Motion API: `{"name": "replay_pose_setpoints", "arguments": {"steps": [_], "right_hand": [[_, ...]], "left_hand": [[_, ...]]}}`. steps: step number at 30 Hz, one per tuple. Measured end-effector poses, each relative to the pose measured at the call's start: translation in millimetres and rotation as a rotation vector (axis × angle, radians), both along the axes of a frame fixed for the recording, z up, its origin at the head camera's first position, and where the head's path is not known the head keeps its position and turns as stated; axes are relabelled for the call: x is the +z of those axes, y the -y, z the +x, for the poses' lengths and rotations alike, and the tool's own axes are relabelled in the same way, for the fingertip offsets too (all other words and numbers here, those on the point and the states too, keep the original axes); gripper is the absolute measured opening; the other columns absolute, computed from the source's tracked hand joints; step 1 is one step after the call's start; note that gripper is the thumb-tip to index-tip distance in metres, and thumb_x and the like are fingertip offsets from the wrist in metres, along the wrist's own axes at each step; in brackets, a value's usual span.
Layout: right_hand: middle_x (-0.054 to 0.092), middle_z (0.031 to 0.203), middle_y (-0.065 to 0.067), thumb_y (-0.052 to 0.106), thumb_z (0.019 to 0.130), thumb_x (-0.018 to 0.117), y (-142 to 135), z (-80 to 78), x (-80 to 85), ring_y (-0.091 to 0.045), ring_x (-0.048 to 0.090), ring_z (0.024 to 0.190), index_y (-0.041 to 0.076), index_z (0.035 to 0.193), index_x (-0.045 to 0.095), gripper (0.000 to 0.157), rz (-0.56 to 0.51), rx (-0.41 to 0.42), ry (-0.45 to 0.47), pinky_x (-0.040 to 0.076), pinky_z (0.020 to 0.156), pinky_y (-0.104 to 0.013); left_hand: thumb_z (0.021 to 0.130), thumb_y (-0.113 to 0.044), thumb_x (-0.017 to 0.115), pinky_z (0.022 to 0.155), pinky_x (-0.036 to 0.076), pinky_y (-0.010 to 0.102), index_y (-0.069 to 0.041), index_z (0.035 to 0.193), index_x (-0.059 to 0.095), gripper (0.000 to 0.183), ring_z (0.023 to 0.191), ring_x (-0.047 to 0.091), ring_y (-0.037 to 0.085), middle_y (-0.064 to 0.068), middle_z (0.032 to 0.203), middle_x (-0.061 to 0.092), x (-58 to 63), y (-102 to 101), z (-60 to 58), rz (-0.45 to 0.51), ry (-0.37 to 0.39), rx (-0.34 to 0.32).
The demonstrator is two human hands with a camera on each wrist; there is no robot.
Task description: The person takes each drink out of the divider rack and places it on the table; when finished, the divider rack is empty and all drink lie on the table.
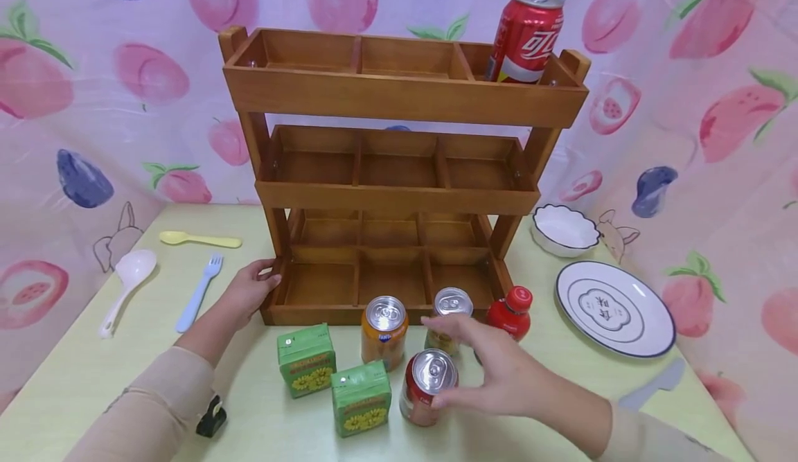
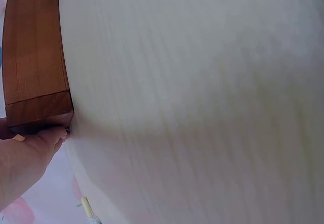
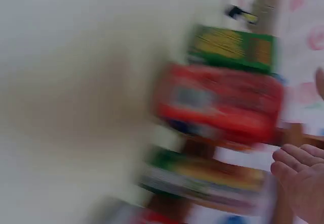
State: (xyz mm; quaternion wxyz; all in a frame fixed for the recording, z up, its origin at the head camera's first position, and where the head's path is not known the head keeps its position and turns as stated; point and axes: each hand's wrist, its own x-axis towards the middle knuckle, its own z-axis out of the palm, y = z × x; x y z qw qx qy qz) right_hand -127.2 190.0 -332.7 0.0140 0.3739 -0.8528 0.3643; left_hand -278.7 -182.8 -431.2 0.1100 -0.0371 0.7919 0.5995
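Observation:
My left hand (image 1: 252, 287) grips the left side wall of the three-tier wooden rack (image 1: 399, 200) at its bottom tier; in the left wrist view the thumb (image 2: 53, 135) lies against the wood. Over the table in front, my right hand (image 1: 499, 372) is spread, thumb and fingers apart, beside a red soda can (image 1: 420, 403) without gripping it. The right wrist view shows that can (image 3: 217, 102) blurred. Around it stand an orange Fanta can (image 1: 380, 348), a green-and-gold can (image 1: 444, 341) partly behind my fingers, a red bottle (image 1: 512, 313) and two green drink cartons (image 1: 307, 365).
A red cola can (image 1: 526, 39) stands in the top tier's right compartment. To the left lie a yellow spoon (image 1: 199, 240), a white ladle (image 1: 127, 285) and a blue fork (image 1: 201, 292). Rightward are a white bowl (image 1: 564, 240), a plate (image 1: 648, 337) and a grey knife (image 1: 654, 384).

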Motion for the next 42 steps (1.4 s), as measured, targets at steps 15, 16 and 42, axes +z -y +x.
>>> {"name": "replay_pose_setpoints", "arguments": {"steps": [15,16,42], "right_hand": [[0.034,0.140,0.003,0.035,0.075,0.069,-25,-89.9,235.6,-0.010,0.032,0.125,0.018,0.139,0.028,0.078,-0.257,-0.675,-0.217,0.028,0.100,-0.026],[0.030,0.142,0.005,0.041,0.074,0.068,-27,-101.8,241.0,-0.009,0.029,0.127,0.021,0.140,0.025,0.082,-0.221,-0.730,-0.160,0.026,0.100,-0.026],[0.046,0.128,0.004,0.028,0.069,0.075,-27,-141.1,247.0,-0.010,0.040,0.117,0.023,0.129,0.040,0.069,-0.409,-0.663,-0.253,0.033,0.096,-0.023]], "left_hand": [[0.092,-0.012,0.050,0.097,0.032,0.044,0.004,0.136,0.028,0.052,0.121,0.036,0.034,0.028,0.136,0.029,1.2,0,1.6,0.000,-0.010,0.006],[0.092,-0.011,0.050,0.097,0.032,0.044,0.003,0.136,0.028,0.052,0.121,0.036,0.034,0.028,0.136,0.029,1.0,0,1.2,0.005,-0.009,0.007],[0.093,-0.005,0.044,0.099,0.028,0.046,0.005,0.137,0.023,0.049,0.122,0.033,0.036,0.028,0.137,0.029,-4.0,-4,-0.3,0.051,-0.001,0.004]]}}
